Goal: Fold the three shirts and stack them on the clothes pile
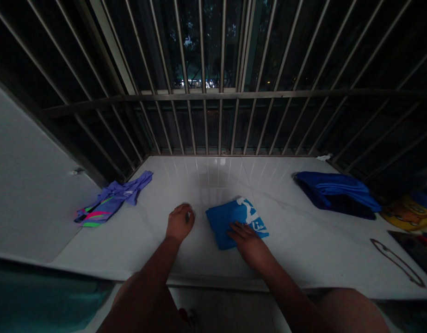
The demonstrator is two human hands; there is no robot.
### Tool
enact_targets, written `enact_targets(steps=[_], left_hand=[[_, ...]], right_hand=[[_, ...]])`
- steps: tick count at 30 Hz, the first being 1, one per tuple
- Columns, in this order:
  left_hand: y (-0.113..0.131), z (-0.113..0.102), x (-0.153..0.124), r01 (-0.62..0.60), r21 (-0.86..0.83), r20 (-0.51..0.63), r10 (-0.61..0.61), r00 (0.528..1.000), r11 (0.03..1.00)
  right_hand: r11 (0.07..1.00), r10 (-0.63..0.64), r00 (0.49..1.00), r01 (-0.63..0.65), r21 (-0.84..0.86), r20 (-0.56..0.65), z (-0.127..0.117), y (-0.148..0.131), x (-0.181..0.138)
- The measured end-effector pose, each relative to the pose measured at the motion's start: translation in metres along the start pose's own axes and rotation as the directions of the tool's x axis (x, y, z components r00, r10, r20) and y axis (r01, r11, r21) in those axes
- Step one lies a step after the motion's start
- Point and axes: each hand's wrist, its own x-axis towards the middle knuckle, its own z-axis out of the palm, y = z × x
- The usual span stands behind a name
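Note:
A folded blue cloth with a white print and lettering along its right side lies on the white ledge in front of me. My right hand rests on it palm down, its fingers stretched out flat over the fabric near the print. To the left of the cloth, apart from it, my left hand hovers at the ledge with its fingers curled toward the thumb. A small dark patch shows inside that curl; whether it is an object or shadow I cannot make out.
The white ledge ends at metal window bars. A purple garment with bright stripes lies at the left wall. On the right are folded dark-blue fabric, a yellow printed item and a thin cord loop.

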Motion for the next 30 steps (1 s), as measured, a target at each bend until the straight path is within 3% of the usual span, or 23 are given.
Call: enact_targets(steps=[5, 13, 19, 22, 24, 26, 28, 30], left_hand=[[0.000, 0.001, 0.000, -0.012, 0.027, -0.009, 0.012, 1.000, 1.000], [-0.007, 0.003, -0.001, -0.031, 0.044, -0.008, 0.031, 0.999, 0.999], [-0.014, 0.007, -0.001, -0.036, 0.060, 0.006, 0.036, 0.999, 0.998], [-0.016, 0.008, -0.001, -0.040, 0.073, 0.011, 0.039, 0.999, 0.997], [-0.015, 0.008, -0.001, -0.042, 0.074, 0.016, 0.041, 0.999, 0.996], [-0.015, 0.007, -0.001, -0.035, 0.071, 0.019, 0.034, 0.999, 0.997], [-0.014, 0.006, 0.000, -0.023, 0.068, 0.027, 0.021, 0.999, 0.997], [-0.013, 0.005, 0.000, -0.013, 0.064, 0.043, 0.010, 0.999, 0.998]], right_hand=[[0.995, 0.104, 0.993, -0.104, -0.001, 0.063, 0.007, -0.031, -0.009], [0.976, 0.196, 0.978, -0.202, 0.086, 0.076, 0.020, -0.086, 0.010], [0.999, -0.040, 0.999, 0.039, 0.036, 0.002, 0.045, -0.109, -0.039], [1.000, -0.005, 0.999, 0.006, 0.028, -0.039, 0.051, -0.113, -0.057], [0.988, 0.074, 0.997, -0.075, 0.136, 0.011, 0.037, -0.108, -0.053], [0.922, 0.209, 0.977, -0.210, 0.326, 0.039, 0.006, -0.095, -0.040], [0.759, 0.367, 0.930, -0.312, 0.571, 0.021, -0.034, -0.074, -0.023], [0.514, 0.480, 0.877, -0.311, 0.799, 0.033, -0.077, -0.046, -0.008]])
